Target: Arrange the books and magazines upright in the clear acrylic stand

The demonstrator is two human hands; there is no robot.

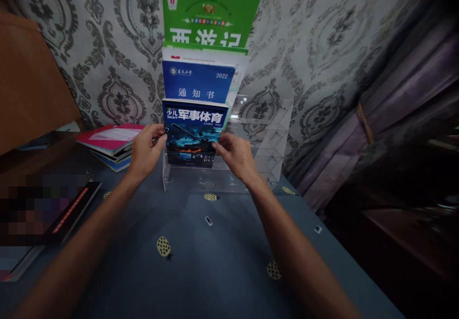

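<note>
A dark blue book with a tank on its cover (pixel 193 135) stands upright in the front tier of a clear acrylic rack (pixel 229 178). My left hand (pixel 147 148) grips its left edge between thumb and fingers. On the opposite edge, my right hand (pixel 236 152) pinches the cover's side. Behind it rises a blue booklet marked 2022 (pixel 199 81), then some white papers (pixel 211 58) and a tall green book (pixel 211 13) at the back. All of these lean in the rack's left half; through the right half the wallpaper shows.
A stack of books with a red one on top (pixel 111 137) lies left of the rack. Nearer, at the left, are more books (pixel 77 214), partly blurred out. Patterned wallpaper (pixel 118 46) backs the blue tablecloth (pixel 215 261). A purple curtain (pixel 358 132) hangs at the right.
</note>
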